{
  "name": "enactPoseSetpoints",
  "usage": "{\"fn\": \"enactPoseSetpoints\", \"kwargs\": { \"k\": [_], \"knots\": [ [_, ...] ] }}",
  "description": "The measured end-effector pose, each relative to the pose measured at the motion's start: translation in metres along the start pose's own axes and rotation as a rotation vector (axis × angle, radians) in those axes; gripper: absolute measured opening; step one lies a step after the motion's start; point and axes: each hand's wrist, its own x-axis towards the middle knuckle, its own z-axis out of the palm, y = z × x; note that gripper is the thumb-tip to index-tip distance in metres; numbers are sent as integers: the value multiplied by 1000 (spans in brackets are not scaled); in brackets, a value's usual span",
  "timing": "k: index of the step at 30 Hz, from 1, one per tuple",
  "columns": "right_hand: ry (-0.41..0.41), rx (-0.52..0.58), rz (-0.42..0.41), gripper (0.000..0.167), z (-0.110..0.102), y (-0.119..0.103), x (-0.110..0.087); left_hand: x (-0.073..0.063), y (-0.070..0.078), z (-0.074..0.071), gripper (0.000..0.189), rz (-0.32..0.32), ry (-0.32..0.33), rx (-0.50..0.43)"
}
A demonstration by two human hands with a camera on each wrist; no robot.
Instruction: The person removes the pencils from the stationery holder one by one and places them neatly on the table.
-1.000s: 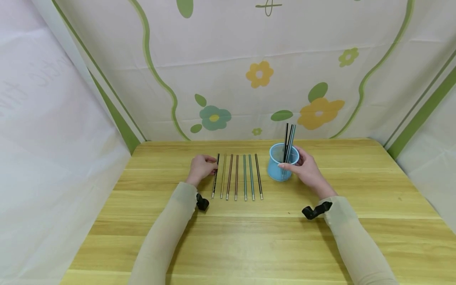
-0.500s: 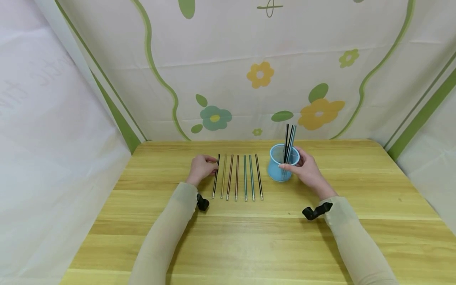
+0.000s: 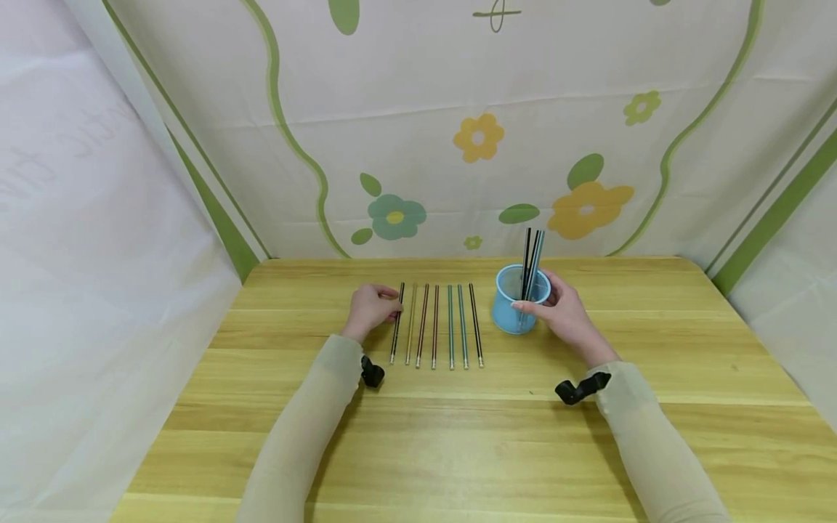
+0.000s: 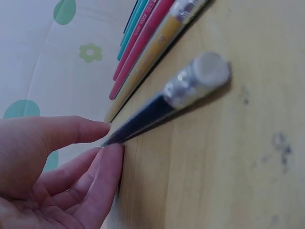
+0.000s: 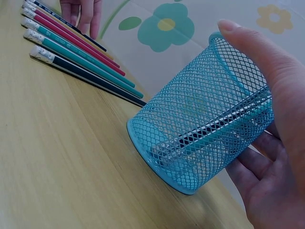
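My left hand (image 3: 370, 305) pinches the leftmost black pencil (image 3: 395, 340) near its far end, while the pencil lies on the table. In the left wrist view, that pencil's white eraser (image 4: 212, 70) points toward the camera, and the thumb and fingers meet around its other end. On the right, my right hand (image 3: 564, 314) holds a light blue mesh pencil cup (image 3: 508, 317) by its side and rim. The cup stands upright on the table, with several black and teal pencils (image 3: 532, 254) leaning inside it. My right fingers are partly hidden behind the mesh.
Between the hands lies a row of pencils: a yellow pencil (image 3: 410, 327), two red pencils (image 3: 422, 327), two teal pencils (image 3: 450, 327) and a black pencil (image 3: 476, 327). Their erasers face the near side of the wooden table (image 3: 458, 450). A flowered cloth (image 3: 418, 167) hangs behind.
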Motion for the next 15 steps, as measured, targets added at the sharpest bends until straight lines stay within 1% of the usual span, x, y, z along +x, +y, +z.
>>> {"fn": "enactPoseSetpoints", "kwargs": {
  "k": [3, 6, 10, 15],
  "knots": [
    [-5, 6, 2, 82, 1, -5, -2, -1, 1, -1, 29, 2, -3, -11],
    [-11, 16, 0, 81, 2, -20, -9, -1, 4, -4, 30, 11, 0, -22],
    [-19, 17, -11, 81, 3, -35, -15, 0, 8, -7, 31, 34, 23, -15],
    [-20, 17, -9, 81, 3, -38, -16, -1, 15, -11, 36, 69, 51, -14]
  ]
}}
